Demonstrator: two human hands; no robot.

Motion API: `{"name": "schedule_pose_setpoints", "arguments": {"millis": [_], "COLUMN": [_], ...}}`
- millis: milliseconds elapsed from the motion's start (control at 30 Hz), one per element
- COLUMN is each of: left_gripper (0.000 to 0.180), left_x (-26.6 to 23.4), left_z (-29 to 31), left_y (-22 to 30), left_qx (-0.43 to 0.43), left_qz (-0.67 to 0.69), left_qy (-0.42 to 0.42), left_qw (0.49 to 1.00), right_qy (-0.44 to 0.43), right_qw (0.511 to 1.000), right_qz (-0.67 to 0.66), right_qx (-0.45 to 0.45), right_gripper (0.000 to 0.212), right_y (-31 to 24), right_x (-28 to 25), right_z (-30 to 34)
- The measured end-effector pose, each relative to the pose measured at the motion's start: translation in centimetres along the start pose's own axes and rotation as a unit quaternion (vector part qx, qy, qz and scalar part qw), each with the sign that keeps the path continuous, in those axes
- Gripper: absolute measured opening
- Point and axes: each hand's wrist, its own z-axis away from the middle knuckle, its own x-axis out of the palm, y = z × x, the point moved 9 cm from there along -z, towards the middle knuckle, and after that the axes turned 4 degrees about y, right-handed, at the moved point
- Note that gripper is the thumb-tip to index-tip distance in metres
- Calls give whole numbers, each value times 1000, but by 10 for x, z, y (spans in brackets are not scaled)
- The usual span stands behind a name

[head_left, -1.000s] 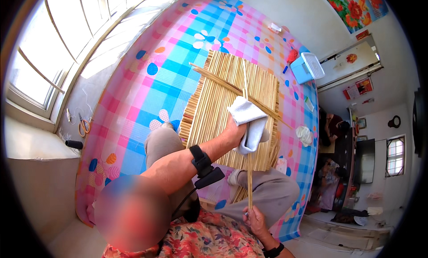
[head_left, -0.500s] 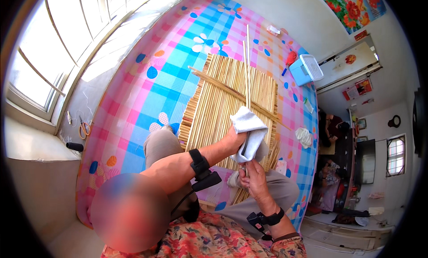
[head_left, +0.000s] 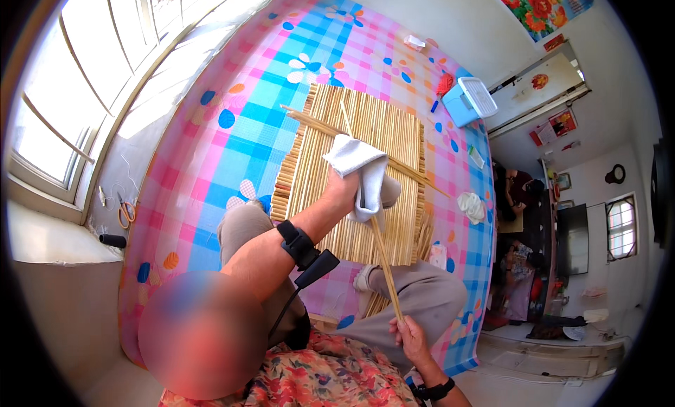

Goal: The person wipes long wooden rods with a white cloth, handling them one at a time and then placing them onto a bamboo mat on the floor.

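Observation:
My left hand is closed round a folded white cloth, which wraps some thin straw-coloured stalks. The stalks' far tip shows past the cloth, and their near part slants down over my bent leg. At that near end, my right hand grips the stalks between thumb and fingers. Beneath the cloth lies a flat mat of pale stalks set side by side. A small bundle of loose stalks lies slantwise across the mat. The cloth hides the stalks' middle.
A blue box with a white lid stands on the checked sheet at far right, with a crumpled white bag nearer. Scissors lie on the left sill. Two other people are in the room's right part.
My right hand has moved down toward my body with the stalks, sliding them through the cloth. Their far tips have drawn much closer to the cloth. My left hand still grips the cloth.

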Motion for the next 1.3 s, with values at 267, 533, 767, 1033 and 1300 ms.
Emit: {"name": "schedule_pose_setpoints", "arguments": {"millis": [267, 533, 767, 1033, 1300], "left_gripper": [14, 16, 20, 22, 22], "left_x": [-12, 0, 26, 25, 10], "left_z": [-4, 9, 45, 37, 31], "left_y": [4, 3, -28, -36, -39], "left_qx": [31, 25, -70, -136, -106], "left_qz": [29, 60, 6, 18, -31], "left_qy": [16, -35, -148, -181, -94], "left_qw": [999, 997, 986, 974, 989], "right_qy": [181, 171, -52, -164, -104], "right_qw": [924, 887, 990, 927, 980], "right_qz": [268, 331, -130, -335, -167], "right_qx": [-205, -271, 22, 47, 12], "right_gripper": [33, 33, 27, 26, 22], "right_y": [-66, -78, -103, -150, -120], "right_x": [-22, -18, 40, 75, 66], "right_z": [13, 3, -61, -126, -105]}}
